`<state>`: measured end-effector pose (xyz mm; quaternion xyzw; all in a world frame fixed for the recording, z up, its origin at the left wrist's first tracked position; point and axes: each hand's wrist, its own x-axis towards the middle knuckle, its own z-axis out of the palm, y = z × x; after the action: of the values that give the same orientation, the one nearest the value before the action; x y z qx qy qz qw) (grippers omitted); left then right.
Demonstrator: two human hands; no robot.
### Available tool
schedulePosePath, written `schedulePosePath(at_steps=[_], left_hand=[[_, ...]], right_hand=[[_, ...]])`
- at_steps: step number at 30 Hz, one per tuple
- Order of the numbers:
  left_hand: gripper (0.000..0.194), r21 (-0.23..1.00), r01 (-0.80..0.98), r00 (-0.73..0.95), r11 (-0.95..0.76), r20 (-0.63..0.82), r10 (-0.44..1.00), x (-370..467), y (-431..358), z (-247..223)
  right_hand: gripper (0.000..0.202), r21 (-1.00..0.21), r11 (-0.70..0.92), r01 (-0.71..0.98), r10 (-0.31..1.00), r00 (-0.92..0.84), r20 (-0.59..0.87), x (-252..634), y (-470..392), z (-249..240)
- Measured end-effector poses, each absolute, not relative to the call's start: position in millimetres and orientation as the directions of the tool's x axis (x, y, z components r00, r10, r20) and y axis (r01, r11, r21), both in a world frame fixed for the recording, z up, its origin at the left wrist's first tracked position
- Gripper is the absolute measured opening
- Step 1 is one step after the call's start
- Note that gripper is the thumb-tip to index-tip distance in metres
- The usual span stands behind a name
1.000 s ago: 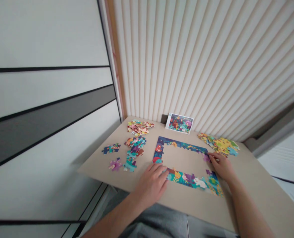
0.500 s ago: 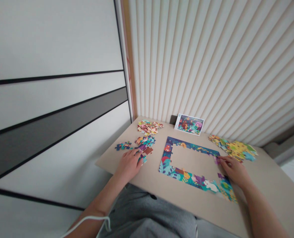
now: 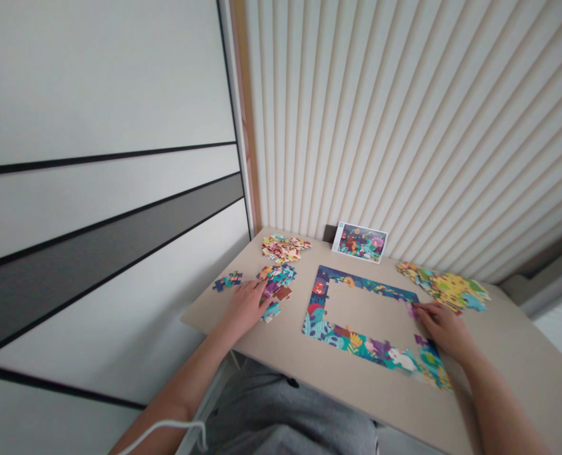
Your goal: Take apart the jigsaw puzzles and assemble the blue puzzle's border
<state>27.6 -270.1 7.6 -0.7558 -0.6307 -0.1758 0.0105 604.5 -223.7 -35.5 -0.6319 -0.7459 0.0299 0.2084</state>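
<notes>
On the table lies a jigsaw border (image 3: 352,341), joined into a rectangle with an open middle. At its right side, my right hand (image 3: 444,325) is closed in a pinch at a purple puzzle piece (image 3: 410,308); the fingers partly cover that edge. Just below, a gap shows in the right side, above the lower right corner pieces (image 3: 432,366). My left hand (image 3: 247,305) lies with fingers stretched over the near edge of a pile of loose blue, purple and brown pieces (image 3: 280,291), touching them.
A picture card (image 3: 360,242) of the puzzle leans at the back. Pinkish pieces (image 3: 285,248) are heaped at the back left, yellow pieces (image 3: 451,289) at the back right. A few joined blue pieces (image 3: 227,281) sit near the left table edge. A pleated blind (image 3: 357,126) stands behind.
The view has shifted slightly. My left hand has drawn back a little on the loose pieces. My right hand stays at the border's right side with little visible movement.
</notes>
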Motion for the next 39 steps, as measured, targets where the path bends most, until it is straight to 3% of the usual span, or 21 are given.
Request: schedulePosePath(at_steps=[4,11,15,18,22,26,30,33,36,39], left_hand=[[0.038,0.287,0.936,0.115,-0.205,0.3,0.947,30.6,-262.3,9.9],[0.026,0.59,0.762,0.032,-0.267,0.377,0.926,21.5,-259.7,9.9],[0.039,0.884,0.421,-0.044,-0.205,0.246,0.968,34.3,-268.6,19.1],[0.047,0.979,0.177,0.038,-0.104,0.099,0.994,56.0,-276.5,28.8],[0.044,0.964,0.182,0.183,-0.193,0.159,0.97,89.0,-282.1,36.3],[0.024,0.929,0.24,0.358,-0.283,0.186,0.915,121.2,-288.4,41.9],[0.016,0.915,0.242,0.499,-0.324,0.169,0.85,152.1,-300.2,49.7],[0.013,0.913,0.199,0.542,-0.356,0.2,0.816,169.8,-306.3,51.9],[0.019,0.855,0.245,0.496,-0.457,0.294,0.817,176.6,-308.1,46.1],[0.024,0.684,0.404,0.455,-0.608,0.426,0.782,172.7,-309.8,31.7]], right_hand=[[0.045,-0.319,0.2,0.926,0.955,-0.112,0.275,604.1,-224.6,-34.6],[0.044,-0.327,0.196,0.924,0.956,-0.105,0.275,601.9,-224.8,-34.0],[0.043,-0.352,0.185,0.917,0.948,-0.072,0.31,594.0,-228.9,-26.5],[0.044,-0.425,0.178,0.888,0.93,-0.01,0.368,580.9,-234.5,-16.0],[0.043,-0.567,0.24,0.788,0.911,0.019,0.413,543.0,-246.8,5.7],[0.034,-0.667,0.369,0.647,0.89,-0.039,0.455,476.8,-277.6,32.8],[0.028,-0.754,0.438,0.489,0.898,-0.279,0.34,405.7,-326.2,56.2],[0.03,-0.768,0.446,0.46,0.883,-0.367,0.293,377.3,-350.6,62.3],[0.028,-0.759,0.401,0.512,0.913,-0.289,0.288,387.1,-351.6,51.2],[0.035,-0.819,0.213,0.532,0.968,0.002,0.253,433.0,-334.2,30.5]])
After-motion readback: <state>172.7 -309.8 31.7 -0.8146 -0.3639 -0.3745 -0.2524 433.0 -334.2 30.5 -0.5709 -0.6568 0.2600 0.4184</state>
